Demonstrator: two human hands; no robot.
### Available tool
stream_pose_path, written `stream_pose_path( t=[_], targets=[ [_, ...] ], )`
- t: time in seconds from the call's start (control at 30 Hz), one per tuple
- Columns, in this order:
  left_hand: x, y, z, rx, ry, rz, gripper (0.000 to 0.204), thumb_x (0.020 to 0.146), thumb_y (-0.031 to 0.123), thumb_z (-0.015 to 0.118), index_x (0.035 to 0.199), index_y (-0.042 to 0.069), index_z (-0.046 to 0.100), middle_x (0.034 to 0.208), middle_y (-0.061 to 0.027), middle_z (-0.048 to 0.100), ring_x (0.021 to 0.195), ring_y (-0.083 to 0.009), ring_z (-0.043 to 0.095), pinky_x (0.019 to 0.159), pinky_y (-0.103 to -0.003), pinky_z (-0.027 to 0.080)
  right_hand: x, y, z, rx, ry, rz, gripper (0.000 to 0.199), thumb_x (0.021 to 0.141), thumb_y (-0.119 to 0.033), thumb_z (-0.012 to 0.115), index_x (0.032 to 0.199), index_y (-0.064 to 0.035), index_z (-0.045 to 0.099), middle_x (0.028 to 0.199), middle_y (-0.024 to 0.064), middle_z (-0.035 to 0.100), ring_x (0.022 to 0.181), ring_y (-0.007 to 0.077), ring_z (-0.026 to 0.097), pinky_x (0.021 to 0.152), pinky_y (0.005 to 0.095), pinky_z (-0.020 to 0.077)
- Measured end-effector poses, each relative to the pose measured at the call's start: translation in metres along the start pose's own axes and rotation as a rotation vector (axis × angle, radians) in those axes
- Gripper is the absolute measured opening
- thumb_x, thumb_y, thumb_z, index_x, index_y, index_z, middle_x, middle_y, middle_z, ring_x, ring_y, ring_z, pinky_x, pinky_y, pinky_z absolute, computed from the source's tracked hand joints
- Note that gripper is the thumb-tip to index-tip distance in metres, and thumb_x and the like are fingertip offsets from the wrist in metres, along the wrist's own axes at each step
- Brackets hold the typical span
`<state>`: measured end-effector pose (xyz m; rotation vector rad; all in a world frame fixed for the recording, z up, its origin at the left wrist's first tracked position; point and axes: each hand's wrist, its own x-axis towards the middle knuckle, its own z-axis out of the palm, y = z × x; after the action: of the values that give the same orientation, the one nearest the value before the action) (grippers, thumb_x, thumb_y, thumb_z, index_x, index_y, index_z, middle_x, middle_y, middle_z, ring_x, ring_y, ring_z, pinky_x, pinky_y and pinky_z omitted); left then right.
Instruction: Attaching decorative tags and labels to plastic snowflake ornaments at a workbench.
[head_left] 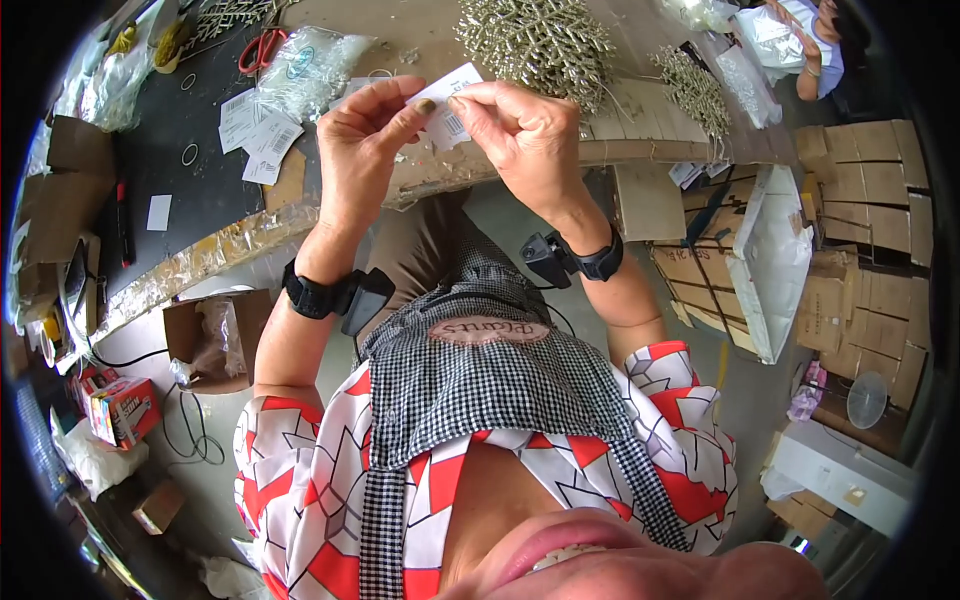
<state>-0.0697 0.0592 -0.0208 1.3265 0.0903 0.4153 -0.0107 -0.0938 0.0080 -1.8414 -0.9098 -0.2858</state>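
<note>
Two hands at the workbench (200, 190), seen from above: beyond my knuckles lies a heap of glittery snowflake ornaments (540, 40), off past my left hand sit red scissors (262, 48) and loose barcode labels (262, 135). My left hand (365, 150) and right hand (515, 135) are both closed in a pinch on one small white label (447, 100), held up between them above the bench edge. I judge the risk to be tearing or creasing it if my fingertips pull unevenly.
</note>
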Motion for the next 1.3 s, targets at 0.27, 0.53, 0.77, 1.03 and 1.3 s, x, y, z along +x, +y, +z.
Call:
stream_pose_path(
  t=[0.27,0.53,0.77,1.03,1.3],
  targets=[
    [-0.005,0.007,0.012,-0.065,-0.037,0.090,0.044,0.077,-0.007,0.064,0.119,0.001,0.052,0.092,-0.0071,0.063,0.081,-0.0101,0.061,0.077,-0.023,0.051,-0.002,0.004,-0.004,-0.181,0.101,-0.120,0.006,0.075,-0.008,0.067,0.080,-0.0059,0.063,0.061,0.0094,0.060,0.050,0.0225,0.058,0.045,0.0304,0.0438],
    [-0.005,0.009,0.021,0.008,-0.024,0.116,0.059,0.074,-0.008,0.065,0.128,0.006,0.044,0.086,-0.0058,0.062,0.077,-0.0090,0.061,0.072,-0.020,0.051,-0.001,-0.007,-0.003,-0.225,0.090,-0.219,0.010,0.075,-0.005,0.068,0.084,-0.0049,0.064,0.066,0.0102,0.062,0.053,0.0217,0.060,0.047,0.0290,0.0454],
    [-0.004,0.011,0.029,0.116,0.013,0.237,0.059,0.074,-0.008,0.065,0.127,0.007,0.045,0.087,-0.0072,0.065,0.078,-0.0092,0.062,0.071,-0.021,0.051,0.001,-0.009,-0.001,-0.249,0.165,-0.249,0.011,0.071,-0.005,0.064,0.068,-0.0074,0.054,0.057,0.0053,0.056,0.050,0.0217,0.057,0.044,0.0324,0.0435],
    [-0.007,0.005,0.039,0.438,0.152,0.410,0.052,0.076,-0.004,0.064,0.124,0.007,0.048,0.083,-0.0088,0.069,0.076,-0.0093,0.064,0.072,-0.023,0.051,-0.005,0.000,0.002,-0.173,0.171,-0.173,0.008,0.077,-0.003,0.065,0.082,-0.0046,0.059,0.056,0.0052,0.054,0.046,0.0108,0.051,0.043,0.0251,0.0387],
    [-0.016,-0.009,0.037,0.160,-0.103,0.128,0.042,0.083,0.002,0.063,0.123,0.003,0.050,0.084,-0.0056,0.067,0.076,-0.0071,0.060,0.070,-0.020,0.048,-0.036,0.022,-0.019,0.404,-0.050,0.183,0.008,0.086,-0.007,0.058,0.082,-0.0005,0.058,0.058,-0.0032,0.051,0.050,0.0010,0.040,0.045,0.0198,0.0329]
  ],
)
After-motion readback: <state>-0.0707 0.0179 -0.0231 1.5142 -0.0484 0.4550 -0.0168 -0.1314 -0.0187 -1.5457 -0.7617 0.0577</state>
